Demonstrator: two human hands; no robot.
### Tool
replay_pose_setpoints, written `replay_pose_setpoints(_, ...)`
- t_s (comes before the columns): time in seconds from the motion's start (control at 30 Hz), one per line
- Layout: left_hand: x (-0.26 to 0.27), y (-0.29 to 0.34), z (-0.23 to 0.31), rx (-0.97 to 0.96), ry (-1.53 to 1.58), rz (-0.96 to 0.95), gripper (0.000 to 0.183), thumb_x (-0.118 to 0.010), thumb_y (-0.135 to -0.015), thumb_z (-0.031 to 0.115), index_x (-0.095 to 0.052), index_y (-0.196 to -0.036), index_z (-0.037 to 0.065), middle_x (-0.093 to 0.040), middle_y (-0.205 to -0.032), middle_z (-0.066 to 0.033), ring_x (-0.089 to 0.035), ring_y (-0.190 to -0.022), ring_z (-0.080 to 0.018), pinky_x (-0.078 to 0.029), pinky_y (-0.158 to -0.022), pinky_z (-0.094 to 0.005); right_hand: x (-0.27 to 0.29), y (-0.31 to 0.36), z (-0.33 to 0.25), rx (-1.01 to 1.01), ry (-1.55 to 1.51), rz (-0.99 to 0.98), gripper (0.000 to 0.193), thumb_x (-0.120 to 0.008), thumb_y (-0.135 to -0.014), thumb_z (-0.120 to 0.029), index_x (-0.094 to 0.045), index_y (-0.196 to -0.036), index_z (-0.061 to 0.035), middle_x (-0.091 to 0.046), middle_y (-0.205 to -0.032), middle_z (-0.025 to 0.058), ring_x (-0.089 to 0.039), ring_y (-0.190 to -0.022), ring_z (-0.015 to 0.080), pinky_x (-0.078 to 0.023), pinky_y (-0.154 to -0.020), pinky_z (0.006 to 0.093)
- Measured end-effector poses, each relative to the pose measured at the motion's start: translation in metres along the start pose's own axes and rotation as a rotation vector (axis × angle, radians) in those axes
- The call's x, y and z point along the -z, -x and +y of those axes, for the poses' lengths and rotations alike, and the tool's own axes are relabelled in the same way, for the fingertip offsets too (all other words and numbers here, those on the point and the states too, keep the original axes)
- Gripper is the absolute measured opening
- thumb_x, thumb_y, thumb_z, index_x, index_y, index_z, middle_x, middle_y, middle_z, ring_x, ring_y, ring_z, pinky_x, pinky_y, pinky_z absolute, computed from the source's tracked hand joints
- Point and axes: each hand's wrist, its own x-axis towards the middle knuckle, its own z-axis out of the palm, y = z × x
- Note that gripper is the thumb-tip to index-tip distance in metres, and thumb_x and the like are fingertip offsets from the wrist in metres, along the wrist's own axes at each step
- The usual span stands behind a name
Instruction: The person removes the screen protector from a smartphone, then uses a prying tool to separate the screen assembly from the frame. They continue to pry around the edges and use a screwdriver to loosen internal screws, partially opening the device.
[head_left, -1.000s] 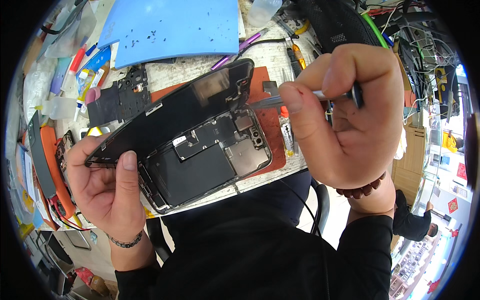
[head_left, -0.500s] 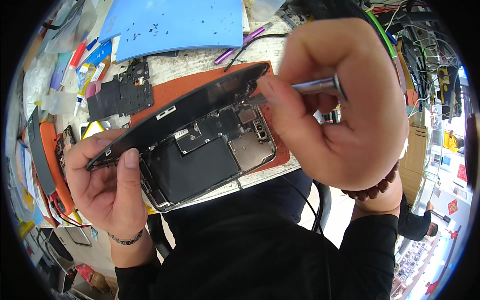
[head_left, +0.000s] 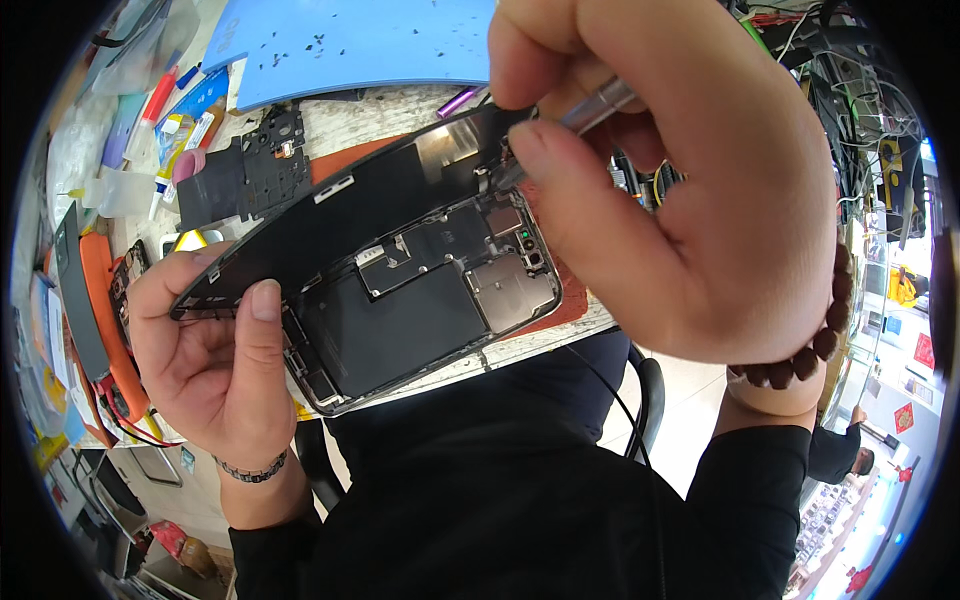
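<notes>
A smartphone lies opened up, its black-and-metal body [head_left: 400, 340] showing the battery, shielded parts and camera lenses. Its screen panel [head_left: 385, 180] is raised on edge along the far side, inner face toward me. My left hand [head_left: 220, 350] grips the panel's left end, thumb on the inner face and fingers behind. In my right hand [head_left: 690, 190] is a slim silver tool [head_left: 605, 103], its grey tip down by the small connectors where panel and body meet at the upper right. That tip's exact shape is unclear. The right index finger reaches the panel's top edge.
Under the phone lies a reddish-brown mat [head_left: 365, 160]. Beyond it are a blue sheet [head_left: 360, 50] strewn with dark scraps and a purple pen-like tool [head_left: 458, 101]. A black phone part [head_left: 272, 165], tubes and an orange-and-black device [head_left: 110, 320] crowd the left. Tangled cables sit at far right.
My right hand has moved upward and farther over the panel, with the tool turned steeper. The panel's right end stands a little higher, and more of its metallic inner face shows.
</notes>
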Motion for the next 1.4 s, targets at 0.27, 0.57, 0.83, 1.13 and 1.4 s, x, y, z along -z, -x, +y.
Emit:
replay_pose_setpoints(0.27,0.000,0.000,-0.003,-0.026,0.040,0.006,0.042,-0.070,-0.099,-0.014,-0.054,-0.136,-0.003,-0.076,-0.114,-0.0147,-0.069,-0.088,-0.0085,-0.052,-0.074,-0.0184,-0.005,-0.005,0.001,0.018,0.011,-0.015,0.034,-0.076,-0.088,0.014,-0.059,-0.113,-0.0016,-0.061,-0.089,0.0044,-0.056,-0.070,0.0081,-0.041,-0.059,0.0222)
replay_pose_setpoints(0.57,-0.002,-0.001,-0.005,-0.050,0.059,0.031,0.042,-0.069,-0.099,-0.014,-0.053,-0.137,-0.004,-0.077,-0.110,-0.0140,-0.068,-0.083,-0.0073,-0.050,-0.073,-0.0177,-0.006,-0.008,0.002,0.035,0.017,-0.025,0.034,-0.076,-0.088,0.014,-0.059,-0.112,-0.0015,-0.061,-0.089,0.0047,-0.056,-0.070,0.0087,-0.042,-0.060,0.0227)
replay_pose_setpoints(0.83,-0.002,-0.002,-0.008,-0.061,0.029,0.053,0.044,-0.071,-0.099,-0.011,-0.053,-0.139,-0.004,-0.077,-0.109,-0.0137,-0.069,-0.081,-0.0072,-0.049,-0.072,-0.0173,-0.007,-0.009,0.004,0.042,0.007,-0.034,0.033,-0.075,-0.087,0.015,-0.059,-0.112,-0.0015,-0.061,-0.089,0.0050,-0.056,-0.070,0.0092,-0.042,-0.061,0.0231)
replay_pose_setpoints(1.13,0.000,-0.002,-0.009,-0.065,0.059,0.042,0.045,-0.072,-0.098,-0.011,-0.053,-0.138,-0.003,-0.078,-0.108,-0.0137,-0.068,-0.077,-0.0071,-0.049,-0.070,-0.0175,-0.009,-0.011,0.005,0.069,-0.002,-0.049,0.033,-0.074,-0.087,0.015,-0.059,-0.111,-0.0014,-0.061,-0.088,0.0053,-0.057,-0.071,0.0098,-0.042,-0.061,0.0236)
replay_pose_setpoints(1.4,0.002,-0.002,-0.008,-0.084,0.036,0.022,0.045,-0.072,-0.098,-0.010,-0.053,-0.139,-0.004,-0.078,-0.109,-0.0134,-0.070,-0.081,-0.0082,-0.051,-0.074,-0.0185,-0.006,-0.004,0.007,0.084,-0.023,-0.041,0.033,-0.073,-0.086,0.016,-0.059,-0.110,-0.0014,-0.061,-0.088,0.0056,-0.057,-0.071,0.0103,-0.043,-0.062,0.0240)
